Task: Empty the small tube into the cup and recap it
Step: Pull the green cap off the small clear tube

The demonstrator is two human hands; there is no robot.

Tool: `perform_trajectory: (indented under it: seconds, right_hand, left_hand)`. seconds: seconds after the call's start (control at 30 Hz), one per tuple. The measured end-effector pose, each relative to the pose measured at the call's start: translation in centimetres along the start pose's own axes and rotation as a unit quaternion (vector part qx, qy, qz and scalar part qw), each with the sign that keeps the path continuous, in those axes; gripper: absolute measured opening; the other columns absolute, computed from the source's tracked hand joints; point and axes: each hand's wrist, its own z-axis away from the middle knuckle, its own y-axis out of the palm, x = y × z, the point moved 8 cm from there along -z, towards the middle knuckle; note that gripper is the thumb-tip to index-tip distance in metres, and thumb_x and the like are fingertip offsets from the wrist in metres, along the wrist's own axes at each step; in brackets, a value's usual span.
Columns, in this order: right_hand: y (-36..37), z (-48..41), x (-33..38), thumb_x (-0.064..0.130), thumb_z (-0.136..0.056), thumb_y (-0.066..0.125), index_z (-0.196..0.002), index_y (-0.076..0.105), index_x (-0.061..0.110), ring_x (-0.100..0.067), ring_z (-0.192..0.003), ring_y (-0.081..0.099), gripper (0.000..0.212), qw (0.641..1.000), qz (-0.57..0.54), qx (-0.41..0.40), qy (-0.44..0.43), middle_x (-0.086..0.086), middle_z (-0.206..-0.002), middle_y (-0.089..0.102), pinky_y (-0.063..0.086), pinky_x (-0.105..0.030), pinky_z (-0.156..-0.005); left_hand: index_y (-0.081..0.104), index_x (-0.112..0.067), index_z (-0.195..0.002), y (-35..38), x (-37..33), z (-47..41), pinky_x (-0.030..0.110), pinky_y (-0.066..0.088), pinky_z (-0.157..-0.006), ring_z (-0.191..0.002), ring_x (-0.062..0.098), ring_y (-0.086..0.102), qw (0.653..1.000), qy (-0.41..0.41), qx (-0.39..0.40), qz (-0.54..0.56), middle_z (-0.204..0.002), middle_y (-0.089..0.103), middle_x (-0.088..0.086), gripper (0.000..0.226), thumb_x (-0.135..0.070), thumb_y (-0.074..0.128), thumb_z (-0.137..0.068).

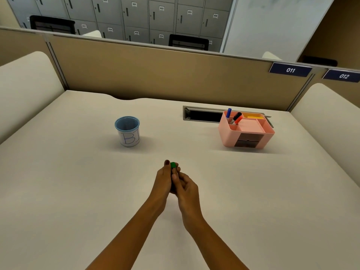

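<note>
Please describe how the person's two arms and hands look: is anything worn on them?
Both forearms are bare up to the picture's lower edge: no sleeves, gloves, watch or bracelet show. The left hand has dark polish on the one nail that shows clearly. No ring can be made out on it or on the right hand.

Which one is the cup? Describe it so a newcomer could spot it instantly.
Start at the wide beige desk in front of the tan partition. On its far left half, well beyond both hands and far left of the pink organizer, stands the cup. It is the only open round container: white, blue-rimmed, with blue letters handwritten on its side.
</note>
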Motion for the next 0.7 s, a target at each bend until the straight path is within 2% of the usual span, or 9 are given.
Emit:
perform_trajectory:
  seconds: [0.1, 0.23, 0.37, 0.47, 0.6, 0.7]
  right_hand:
    - [0.2, 0.1, 0.7, 0.028, -0.096, 0.052, -0.118, 0.063, 0.023, -0.006, -0.097, 0.069, 0.025, 1.0, 0.011, -0.006, -0.018, 0.009, -0.104, 0.071, 0.054, -0.011, -0.078]
    - [0.3, 0.3, 1.1, 0.025, -0.096, 0.053, -0.122, 0.062, 0.022, 0.013, -0.084, 0.063, 0.028, 0.999, 0.019, -0.02, -0.028, 0.022, -0.096, 0.065, 0.047, 0.0, -0.072]
    - [0.6, 0.4, 1.1, 0.024, -0.097, 0.052, -0.126, 0.06, 0.02, 0.005, -0.094, 0.062, 0.03, 0.999, 0.024, -0.025, -0.03, 0.011, -0.11, 0.066, 0.047, -0.001, -0.078]
    - [0.8, 0.5, 1.1, 0.025, -0.097, 0.052, -0.126, 0.059, 0.021, -0.003, -0.102, 0.063, 0.031, 0.999, 0.024, -0.025, -0.029, 0.007, -0.115, 0.067, 0.049, -0.008, -0.084]
    - [1.0, 0.8, 1.2, 0.023, -0.097, 0.053, -0.125, 0.06, 0.023, 0.0, -0.095, 0.063, 0.03, 0.999, 0.03, -0.026, -0.032, 0.012, -0.108, 0.065, 0.049, -0.009, -0.082]
    - [1.2, 1.1, 1.5, 0.021, -0.096, 0.053, -0.126, 0.059, 0.022, -0.003, -0.098, 0.061, 0.031, 0.998, 0.038, -0.026, -0.041, 0.013, -0.109, 0.064, 0.048, -0.008, -0.082]
  left_hand:
    - [0.061, -0.021, -0.089, -0.1, -0.2, 0.2, 0.023, 0.049, -0.065, -0.081, 0.013, 0.063, 0.999, 0.015, -0.027, 0.018, -0.085, 0.066, -0.001, 0.04, -0.043, 0.028, -0.097]
    - [0.06, -0.014, -0.103, 0.0, -0.5, 0.4, 0.02, 0.05, -0.067, -0.084, 0.013, 0.063, 0.998, 0.027, -0.044, 0.028, -0.088, 0.065, 0.0, 0.046, -0.046, 0.029, -0.096]
    - [0.057, -0.009, -0.112, 0.1, -0.5, 0.8, 0.029, 0.049, -0.085, -0.091, 0.018, 0.061, 0.997, 0.024, -0.051, 0.051, -0.093, 0.063, 0.002, 0.05, -0.048, 0.03, -0.095]
    - [0.057, -0.021, -0.104, -0.1, -0.3, 1.1, 0.022, 0.049, -0.078, -0.09, 0.012, 0.062, 0.996, 0.028, -0.067, 0.058, -0.094, 0.065, -0.003, 0.041, -0.05, 0.03, -0.094]
    - [0.059, -0.026, -0.094, -0.3, -0.1, 1.2, 0.024, 0.05, -0.077, -0.09, 0.013, 0.064, 0.993, 0.018, -0.07, 0.089, -0.093, 0.066, -0.002, 0.037, -0.052, 0.032, -0.093]
    - [0.06, -0.02, -0.101, -0.6, -0.5, 1.2, 0.025, 0.051, -0.076, -0.089, 0.016, 0.064, 0.991, 0.02, -0.072, 0.107, -0.094, 0.066, 0.001, 0.043, -0.052, 0.032, -0.093]
